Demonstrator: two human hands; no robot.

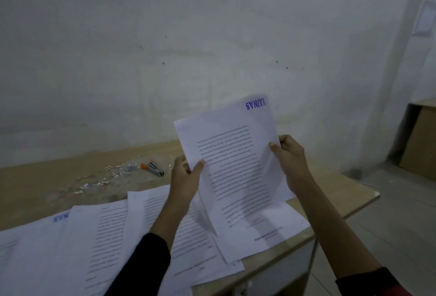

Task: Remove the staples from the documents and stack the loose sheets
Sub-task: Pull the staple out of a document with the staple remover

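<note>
White printed document with blue stamp [232, 168] held raised above light wooden desk [349, 203], left hand [185, 177] pinching its left edge, right hand [290, 156] gripping its right edge, loose white sheets [113, 232] spread below, orange-tipped staple remover [153, 168] beside scattered staples [103, 179].

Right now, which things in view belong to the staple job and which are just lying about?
Job: white printed document with blue stamp, held by left hand and right hand; loose white printed sheets; small grey staple tool with orange end; pale scattered bits, likely pulled staples.
Lying about: brown cardboard box; white wall plate.
</note>
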